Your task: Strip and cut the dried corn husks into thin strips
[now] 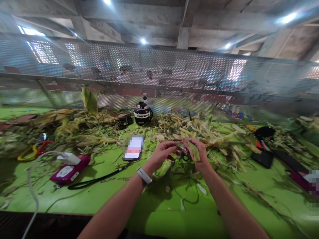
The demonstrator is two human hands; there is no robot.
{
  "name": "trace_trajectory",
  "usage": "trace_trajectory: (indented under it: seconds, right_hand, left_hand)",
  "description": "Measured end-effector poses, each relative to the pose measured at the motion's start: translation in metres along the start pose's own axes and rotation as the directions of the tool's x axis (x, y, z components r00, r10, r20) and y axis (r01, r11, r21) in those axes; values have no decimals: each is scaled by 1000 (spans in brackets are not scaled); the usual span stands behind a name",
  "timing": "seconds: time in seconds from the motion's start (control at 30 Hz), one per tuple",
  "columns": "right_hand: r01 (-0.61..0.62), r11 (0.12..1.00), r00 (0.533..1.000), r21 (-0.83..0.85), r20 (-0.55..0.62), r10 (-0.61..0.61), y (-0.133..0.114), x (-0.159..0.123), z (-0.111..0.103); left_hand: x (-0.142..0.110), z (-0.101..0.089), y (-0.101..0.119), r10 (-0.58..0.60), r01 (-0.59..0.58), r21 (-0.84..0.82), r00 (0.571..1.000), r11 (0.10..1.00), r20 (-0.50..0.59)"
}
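My right hand (198,154) is closed around a pale green strip of corn husk (193,151), which lies across its fingers. My left hand (163,153), with a white band on the wrist, meets it from the left. Its fingers are bent together at a small greenish piece between the two hands; what that piece is cannot be made out. Just below the fingertips shows a small dark looped object (185,156), partly hidden. More husk (165,167) lies on the green table (171,212) beneath the left hand.
Heaps of dry husks (67,121) line the table's back. A black jug (142,114) stands before a perforated metal screen (159,73). Around lie a phone (134,147), a purple power strip (69,171) with a white cable, yellow and red scissors handles (28,152), and a dark phone-like slab (263,157).
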State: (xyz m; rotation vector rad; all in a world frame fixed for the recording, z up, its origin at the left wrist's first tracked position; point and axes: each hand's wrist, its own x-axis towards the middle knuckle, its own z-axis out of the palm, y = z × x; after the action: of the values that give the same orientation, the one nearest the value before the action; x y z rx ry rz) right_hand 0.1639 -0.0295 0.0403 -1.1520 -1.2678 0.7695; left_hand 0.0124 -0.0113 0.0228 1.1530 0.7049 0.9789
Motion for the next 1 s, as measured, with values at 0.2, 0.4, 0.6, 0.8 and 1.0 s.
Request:
trace_trajectory:
  seconds: [0.2, 0.4, 0.6, 0.8, 1.0]
  right_hand:
    - [-61, 995, 997, 78, 46, 58, 1, -1, 0]
    - [-78, 992, 997, 96, 23, 76, 1, 3, -4]
    - [-27, 999, 999, 44, 48, 25, 1, 2, -5]
    - [-35, 999, 999, 39, 40, 34, 1, 4, -6]
    - [9, 1000, 996, 13, 84, -10, 6, 5, -8]
  left_hand:
    - [1, 1, -1, 35, -30, 105, 998, 994, -48]
    - [1, -1, 0, -25, 25, -10, 1000, 1000, 17]
    - [1, 0, 2, -1, 5, 63, 997, 998, -74]
    - [2, -3, -2, -25, 26, 11, 996, 1000, -81]
    - [2, -3, -1, -45, 46, 22, 997, 999, -68]
